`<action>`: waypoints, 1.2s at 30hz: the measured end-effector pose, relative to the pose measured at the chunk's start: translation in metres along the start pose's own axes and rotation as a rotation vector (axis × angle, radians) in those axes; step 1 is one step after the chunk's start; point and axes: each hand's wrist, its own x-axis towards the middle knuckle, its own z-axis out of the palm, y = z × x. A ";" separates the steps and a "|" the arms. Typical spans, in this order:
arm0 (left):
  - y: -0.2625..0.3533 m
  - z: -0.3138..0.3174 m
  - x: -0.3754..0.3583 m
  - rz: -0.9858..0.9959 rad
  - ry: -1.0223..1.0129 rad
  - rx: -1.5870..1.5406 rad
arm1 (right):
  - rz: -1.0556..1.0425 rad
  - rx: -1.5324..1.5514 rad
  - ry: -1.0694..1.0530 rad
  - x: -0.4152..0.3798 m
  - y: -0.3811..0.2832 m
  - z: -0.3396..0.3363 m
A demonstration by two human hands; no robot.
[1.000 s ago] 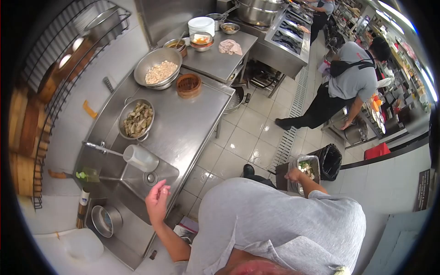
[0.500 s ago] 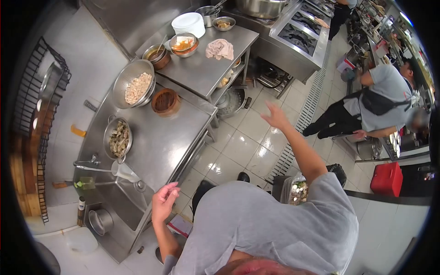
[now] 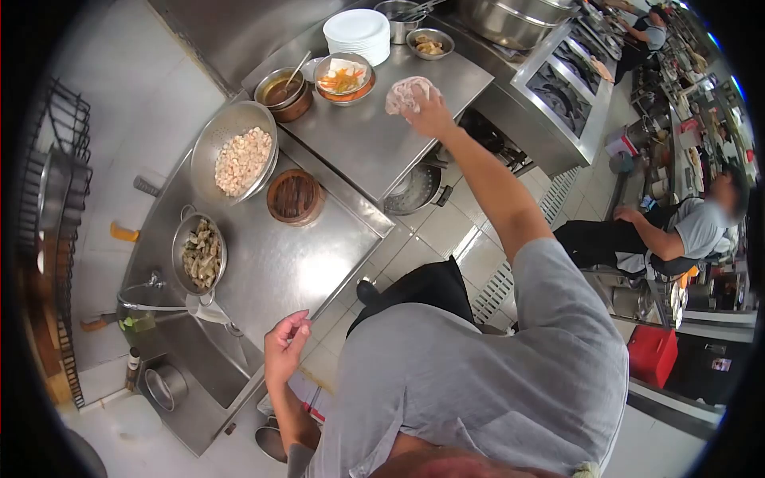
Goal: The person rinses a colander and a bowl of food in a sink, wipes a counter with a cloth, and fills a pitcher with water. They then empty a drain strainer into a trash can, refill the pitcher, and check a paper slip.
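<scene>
My right hand (image 3: 431, 114) reaches to the far part of the steel table (image 3: 358, 139) and grips a crumpled pinkish cloth (image 3: 406, 93). My left hand (image 3: 286, 338) hovers near the front edge of the sink counter (image 3: 263, 255), its fingers loosely curled and apart, with nothing in them. Left of the cloth is a bowl with orange and white food (image 3: 344, 77). A stack of white plates (image 3: 356, 33) stands behind it, and a small bowl of food (image 3: 430, 43) is beyond the cloth.
On the counter are a colander of pale chunks (image 3: 242, 162), a brown round container (image 3: 296, 197) and a colander of shellfish (image 3: 200, 255). A sink (image 3: 211, 358) lies at the left. The stove (image 3: 562, 84) is at the far right. A co-worker (image 3: 685, 231) stands at the right.
My right hand has moved left and forward from over the floor onto the cloth and taken hold of it. My body has moved closer to the table. The co-worker at the right has shifted posture.
</scene>
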 end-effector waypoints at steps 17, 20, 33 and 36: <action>0.091 0.136 0.100 -0.209 0.190 -0.235 | -0.611 -0.150 -0.146 0.009 0.121 0.027; 0.098 0.141 0.108 -0.212 0.202 -0.203 | -0.136 0.032 -0.077 0.091 0.247 0.018; 0.095 0.161 0.104 -0.189 0.305 -0.189 | -0.476 -0.026 -0.015 0.063 0.148 0.017; 0.098 0.161 0.103 -0.142 0.324 -0.164 | -0.481 0.186 -0.161 0.045 0.079 0.041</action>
